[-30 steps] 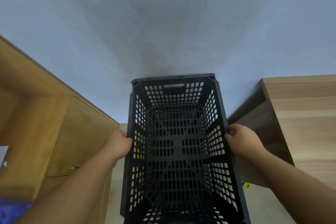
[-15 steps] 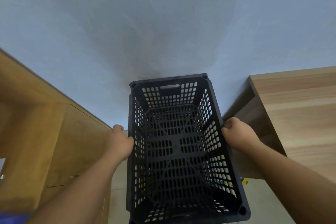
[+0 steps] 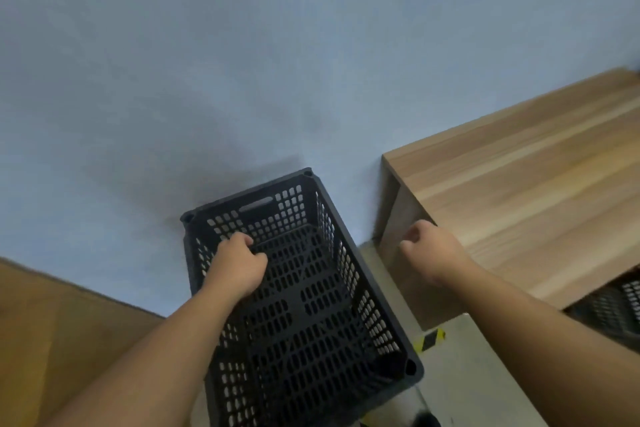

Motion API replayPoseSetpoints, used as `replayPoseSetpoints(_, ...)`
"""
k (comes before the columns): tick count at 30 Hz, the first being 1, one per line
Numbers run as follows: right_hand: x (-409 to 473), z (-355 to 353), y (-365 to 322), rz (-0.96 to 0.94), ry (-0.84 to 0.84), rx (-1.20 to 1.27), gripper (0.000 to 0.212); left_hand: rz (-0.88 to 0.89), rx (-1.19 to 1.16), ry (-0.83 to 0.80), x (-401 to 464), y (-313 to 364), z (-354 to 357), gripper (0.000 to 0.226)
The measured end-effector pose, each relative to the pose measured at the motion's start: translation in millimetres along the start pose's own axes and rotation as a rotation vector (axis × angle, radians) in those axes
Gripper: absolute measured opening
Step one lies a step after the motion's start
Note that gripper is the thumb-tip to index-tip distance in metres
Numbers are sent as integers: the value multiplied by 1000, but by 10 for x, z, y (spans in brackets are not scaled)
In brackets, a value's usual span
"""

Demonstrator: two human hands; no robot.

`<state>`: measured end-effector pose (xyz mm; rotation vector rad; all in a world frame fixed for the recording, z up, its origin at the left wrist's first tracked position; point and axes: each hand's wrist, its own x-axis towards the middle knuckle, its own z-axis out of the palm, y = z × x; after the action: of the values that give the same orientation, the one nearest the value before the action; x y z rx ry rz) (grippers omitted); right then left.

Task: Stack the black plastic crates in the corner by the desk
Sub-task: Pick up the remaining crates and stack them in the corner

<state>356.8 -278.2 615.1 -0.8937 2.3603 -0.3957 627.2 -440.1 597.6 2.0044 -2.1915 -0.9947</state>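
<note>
Blue wall behind, perforated black crate (image 3: 311,305) against it, left hand (image 3: 237,267) and right hand (image 3: 431,253) loosely curled, empty.

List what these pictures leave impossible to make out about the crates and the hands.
- What the black crate stands on: head view, its own body hides everything underneath.
- Left hand grip: fingers curl out of sight over the crate's left wall, so contact is unclear.
- Right hand: loosely curled in front of the desk; motion-blurred.
- Second crate under the desk: cut by the right edge, blurred.
</note>
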Motion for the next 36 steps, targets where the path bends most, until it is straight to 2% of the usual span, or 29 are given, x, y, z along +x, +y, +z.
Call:
replayPoseSetpoints(9,-310,-850,1250,204,163,150,46,280,78,-130,-378,1439,718,46)
replayPoseSetpoints(19,-1084,-1752,3154,416,305,210,36,523,145,-311,-1519,3052,2055,42)
replayPoseSetpoints(30,-1623,-2201,4774,697,463,404,21,768,289,-460,-2492,4478,3335,46)
replayPoseSetpoints(36,-1485,-2424,5387,818,507,506,32,884,360,-539,-2614,5256,4008,44)
